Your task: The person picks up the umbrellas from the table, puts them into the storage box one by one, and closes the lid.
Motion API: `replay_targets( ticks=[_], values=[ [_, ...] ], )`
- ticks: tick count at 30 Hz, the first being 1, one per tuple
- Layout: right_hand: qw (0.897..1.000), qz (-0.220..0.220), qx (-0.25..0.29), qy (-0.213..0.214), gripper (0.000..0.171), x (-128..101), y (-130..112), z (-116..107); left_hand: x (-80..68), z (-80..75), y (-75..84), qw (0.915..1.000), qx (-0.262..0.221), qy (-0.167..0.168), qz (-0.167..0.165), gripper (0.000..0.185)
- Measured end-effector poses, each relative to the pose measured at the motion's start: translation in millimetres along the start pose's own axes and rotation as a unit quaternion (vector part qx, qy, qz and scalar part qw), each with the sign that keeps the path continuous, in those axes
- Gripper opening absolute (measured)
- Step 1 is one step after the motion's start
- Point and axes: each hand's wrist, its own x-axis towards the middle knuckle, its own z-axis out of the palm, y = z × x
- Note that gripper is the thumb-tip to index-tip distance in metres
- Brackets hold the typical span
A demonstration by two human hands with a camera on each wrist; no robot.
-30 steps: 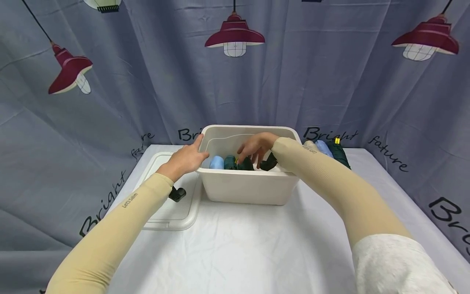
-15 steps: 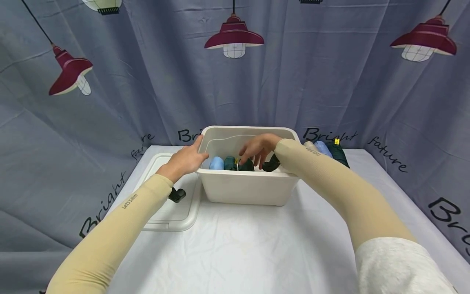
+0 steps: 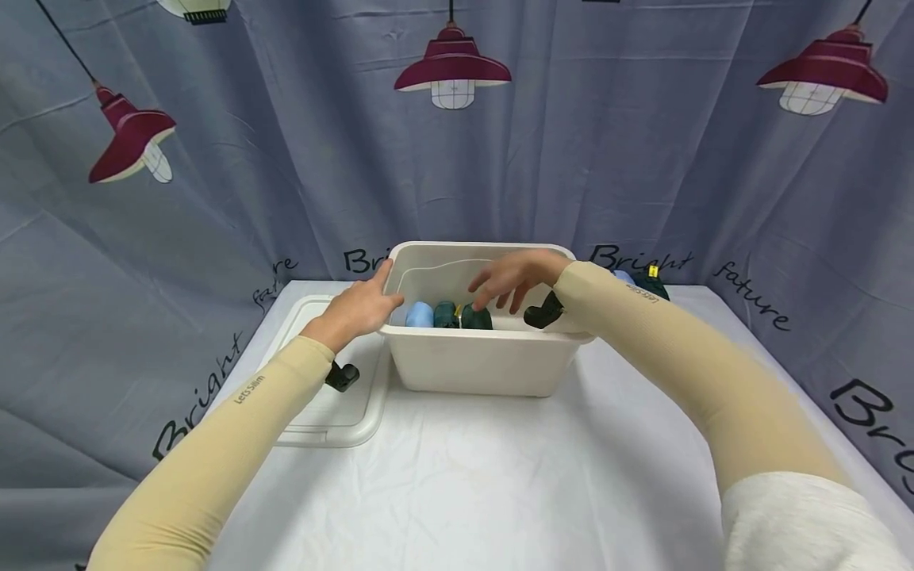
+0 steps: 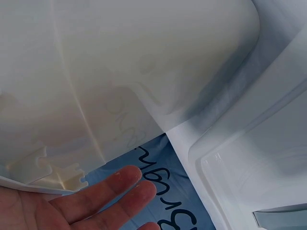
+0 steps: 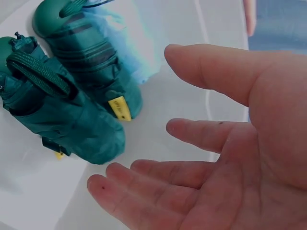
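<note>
Two dark green folded umbrellas (image 5: 67, 115) lie side by side inside a white plastic bin (image 3: 471, 361), their wrist straps visible in the right wrist view. A light blue bundle (image 3: 420, 316) lies left of them in the bin. My right hand (image 3: 520, 276) hovers over the bin's right half, fingers spread and palm holding nothing; a gap separates it from the umbrellas in the right wrist view. At the bin's left rim rests my left hand (image 3: 360, 311), thumb at the edge and other fingers extended along the outside.
A white lid (image 3: 343, 408) lies flat on the table left of the bin, partly beneath my left forearm. Behind my right sleeve, a blue bundle (image 3: 624, 276) and a dark green one (image 3: 653, 287) with a yellow tag show. A grey printed curtain (image 3: 457, 174) hangs behind.
My right hand has drawn up and to the right, away from the nearest green umbrella, which stays in the bin. The left hand keeps its place on the rim.
</note>
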Motion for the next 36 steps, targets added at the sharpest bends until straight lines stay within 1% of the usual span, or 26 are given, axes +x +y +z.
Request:
replay_targets(
  ticks=[7, 13, 20, 27, 31, 36],
  values=[
    [0.999, -0.028, -0.018, 0.027, 0.068, -27, 0, -2, -0.7, -0.7, 0.8, 1.0, -0.001, -0.002, 0.002, 0.079],
    [0.998, -0.052, -0.016, 0.043, 0.067, -51, 6, -8, -1.0, -1.6, 0.5, 1.0, -0.006, -0.007, 0.003, 0.078],
    [0.996, -0.064, -0.012, 0.069, 0.066, -72, 23, -18, 0.3, -2.3, -0.2, 0.9999, -0.009, -0.009, 0.006, 0.078],
    [0.993, -0.067, -0.004, 0.097, 0.066, -91, 39, -23, 0.0, -2.0, 0.2, 0.9998, -0.013, -0.009, 0.011, 0.078],
    [0.991, -0.075, 0.007, 0.113, 0.065, -102, 47, -26, -0.1, -1.3, 0.5, 0.9999, -0.012, -0.01, 0.007, 0.079],
    [0.987, -0.079, 0.006, 0.14, 0.065, -114, 60, -30, 0.2, -1.3, 0.1, 0.9999, -0.012, -0.008, 0.003, 0.079]
  ],
)
